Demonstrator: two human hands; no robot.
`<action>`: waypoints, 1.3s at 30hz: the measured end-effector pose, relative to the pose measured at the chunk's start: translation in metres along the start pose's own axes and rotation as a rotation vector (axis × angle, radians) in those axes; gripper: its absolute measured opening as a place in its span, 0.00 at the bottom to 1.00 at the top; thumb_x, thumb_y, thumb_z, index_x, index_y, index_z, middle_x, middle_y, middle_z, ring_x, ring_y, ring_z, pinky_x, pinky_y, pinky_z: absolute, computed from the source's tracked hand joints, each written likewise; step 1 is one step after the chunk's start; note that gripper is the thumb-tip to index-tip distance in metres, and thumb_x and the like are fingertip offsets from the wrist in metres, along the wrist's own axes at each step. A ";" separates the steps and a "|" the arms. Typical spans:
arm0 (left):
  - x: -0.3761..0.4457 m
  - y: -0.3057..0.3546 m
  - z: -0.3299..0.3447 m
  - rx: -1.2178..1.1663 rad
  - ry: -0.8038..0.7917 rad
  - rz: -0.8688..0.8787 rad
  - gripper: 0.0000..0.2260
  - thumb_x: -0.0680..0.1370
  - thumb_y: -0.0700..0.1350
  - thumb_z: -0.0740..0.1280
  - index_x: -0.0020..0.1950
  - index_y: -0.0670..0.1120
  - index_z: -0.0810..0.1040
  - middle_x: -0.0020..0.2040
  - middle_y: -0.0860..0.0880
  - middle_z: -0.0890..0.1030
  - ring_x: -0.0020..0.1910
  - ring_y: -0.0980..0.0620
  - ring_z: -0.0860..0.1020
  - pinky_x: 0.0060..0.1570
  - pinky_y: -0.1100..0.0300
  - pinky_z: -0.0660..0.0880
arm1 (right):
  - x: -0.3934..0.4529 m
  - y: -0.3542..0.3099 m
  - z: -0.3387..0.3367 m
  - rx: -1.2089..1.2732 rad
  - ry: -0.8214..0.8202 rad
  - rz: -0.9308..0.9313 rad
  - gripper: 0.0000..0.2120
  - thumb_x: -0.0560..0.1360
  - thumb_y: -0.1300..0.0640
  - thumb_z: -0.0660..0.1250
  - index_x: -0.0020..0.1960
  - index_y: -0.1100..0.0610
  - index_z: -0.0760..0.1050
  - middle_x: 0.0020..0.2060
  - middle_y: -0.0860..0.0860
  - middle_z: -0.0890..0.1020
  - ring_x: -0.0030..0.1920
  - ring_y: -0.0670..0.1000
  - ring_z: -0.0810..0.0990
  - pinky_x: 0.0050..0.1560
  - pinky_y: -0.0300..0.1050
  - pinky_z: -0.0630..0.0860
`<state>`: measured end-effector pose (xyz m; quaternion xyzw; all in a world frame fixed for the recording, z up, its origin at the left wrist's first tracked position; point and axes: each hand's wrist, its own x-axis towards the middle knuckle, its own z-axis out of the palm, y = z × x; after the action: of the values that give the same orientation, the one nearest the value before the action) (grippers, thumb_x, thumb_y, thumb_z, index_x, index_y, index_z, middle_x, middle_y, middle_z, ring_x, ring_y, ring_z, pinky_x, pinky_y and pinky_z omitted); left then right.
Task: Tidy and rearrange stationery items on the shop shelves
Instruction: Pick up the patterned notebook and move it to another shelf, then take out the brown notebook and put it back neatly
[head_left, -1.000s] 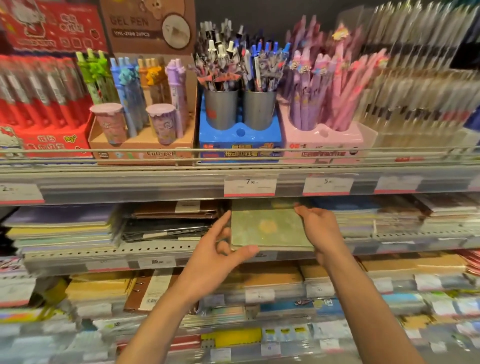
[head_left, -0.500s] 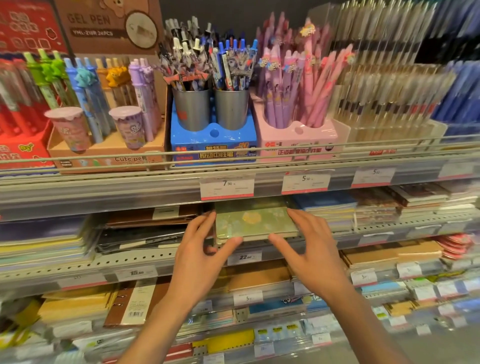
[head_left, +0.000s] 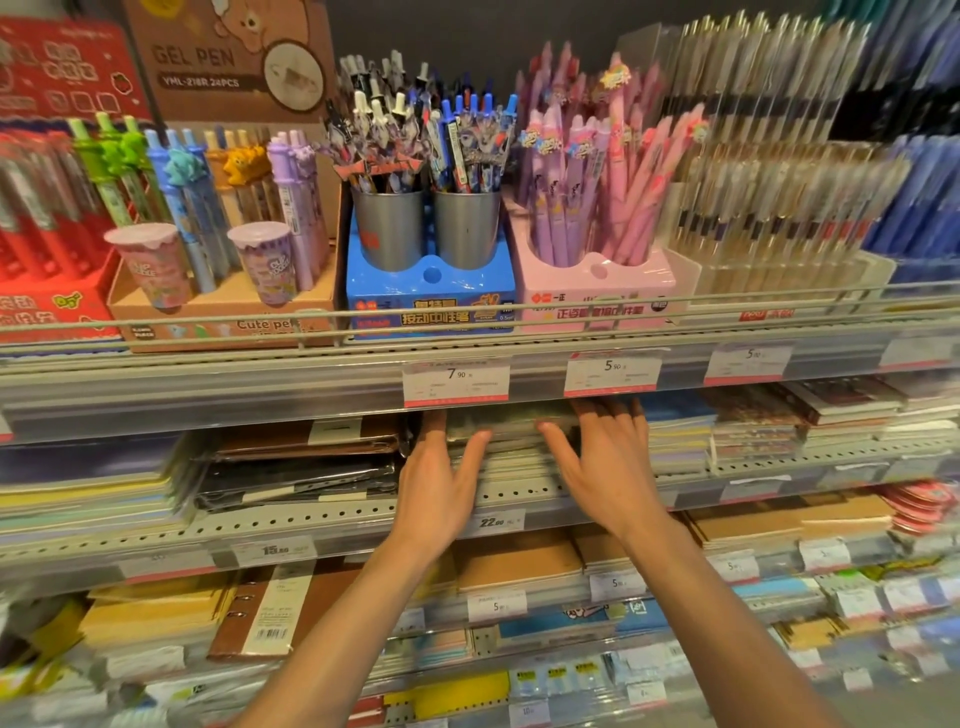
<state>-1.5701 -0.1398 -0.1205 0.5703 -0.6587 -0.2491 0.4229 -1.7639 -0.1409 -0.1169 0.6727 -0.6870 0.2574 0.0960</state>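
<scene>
Notebooks (head_left: 511, 441) in a greenish stack lie flat on the second shelf (head_left: 332, 512), right under the price tag reading 7.90 (head_left: 456, 381) and between a pile of brown and black folders (head_left: 301, 457) on the left and blue and patterned pads (head_left: 727, 431) on the right. Both hands reach in with straight, spread fingers. The left hand (head_left: 439, 483) lies against the stack's left side, thumb over its front edge. The right hand (head_left: 602, 467) lies against the right side, fingertips reaching under the shelf above; neither hand curls round anything. On the upper shelf stand a blue pen holder (head_left: 431, 296) with two grey cups, a pink pen holder (head_left: 597, 291) and a brown gel pen box (head_left: 223, 306). Lower shelves hold tan notebooks (head_left: 514, 566). The edges of the view are blurred.
</scene>
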 end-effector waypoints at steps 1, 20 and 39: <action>0.004 -0.003 0.002 -0.008 0.003 -0.004 0.20 0.80 0.59 0.62 0.68 0.50 0.68 0.55 0.49 0.80 0.48 0.47 0.80 0.47 0.56 0.75 | 0.002 -0.001 0.001 0.009 0.001 0.014 0.29 0.80 0.34 0.51 0.54 0.55 0.80 0.53 0.52 0.83 0.64 0.55 0.74 0.74 0.59 0.59; -0.036 -0.010 -0.012 -0.010 0.018 0.028 0.24 0.82 0.56 0.60 0.77 0.56 0.61 0.71 0.60 0.66 0.71 0.61 0.64 0.69 0.61 0.62 | -0.040 -0.003 -0.007 0.258 0.027 -0.007 0.33 0.79 0.33 0.53 0.75 0.54 0.64 0.72 0.54 0.69 0.75 0.55 0.61 0.77 0.58 0.54; -0.181 -0.161 -0.126 -0.037 0.068 -0.286 0.23 0.78 0.58 0.64 0.73 0.59 0.66 0.68 0.56 0.72 0.64 0.59 0.73 0.55 0.66 0.72 | -0.228 -0.102 0.062 0.562 -0.345 0.341 0.34 0.75 0.34 0.58 0.76 0.48 0.62 0.73 0.49 0.68 0.72 0.52 0.67 0.70 0.52 0.68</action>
<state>-1.3783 0.0170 -0.2350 0.6586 -0.5512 -0.2996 0.4156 -1.6340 0.0323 -0.2555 0.5820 -0.6979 0.3312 -0.2538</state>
